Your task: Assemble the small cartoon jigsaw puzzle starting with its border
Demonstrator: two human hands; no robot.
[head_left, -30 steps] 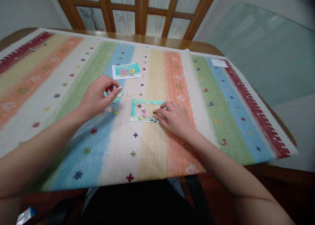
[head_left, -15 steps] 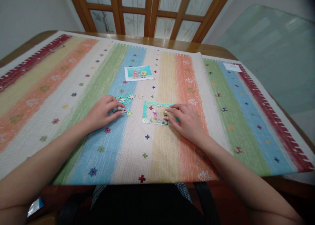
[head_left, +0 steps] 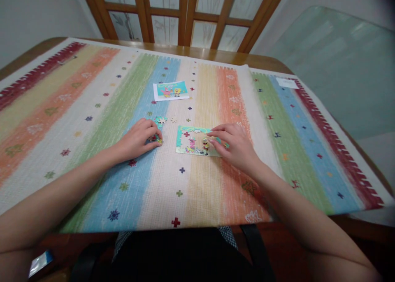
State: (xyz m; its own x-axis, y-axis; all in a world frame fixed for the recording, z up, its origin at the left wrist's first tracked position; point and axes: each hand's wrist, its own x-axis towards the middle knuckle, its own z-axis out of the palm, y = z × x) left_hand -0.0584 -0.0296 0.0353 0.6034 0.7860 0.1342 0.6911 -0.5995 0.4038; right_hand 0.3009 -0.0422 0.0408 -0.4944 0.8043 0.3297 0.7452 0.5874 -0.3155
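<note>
A partly assembled jigsaw puzzle (head_left: 182, 149) with a cartoon picture lies on the striped tablecloth, its border joined and cloth showing through gaps inside. Over its right side is my right hand (head_left: 236, 146), thumb and index finger pinched close together beside the yellow cartoon figure. Whatever sits between those fingertips is too small to make out. My left hand (head_left: 140, 138) rests left of the puzzle, its curled fingers closed on a small yellowish puzzle piece (head_left: 160, 141). Loose puzzle pieces (head_left: 161, 120) lie just beyond this hand, which partly hides the pile.
One single piece (head_left: 174, 120) lies face down between pile and puzzle. Farther back is a reference picture card (head_left: 171, 91) showing the cartoon. A white paper (head_left: 286, 83) lies at the far right of the tablecloth (head_left: 182, 199). A glass-like panel (head_left: 333, 68) stands at right.
My left hand has moved a little right and covers more of the pile. My right fingers have shifted slightly, uncovering more of the yellow figure. The whole view has moved slightly.
</note>
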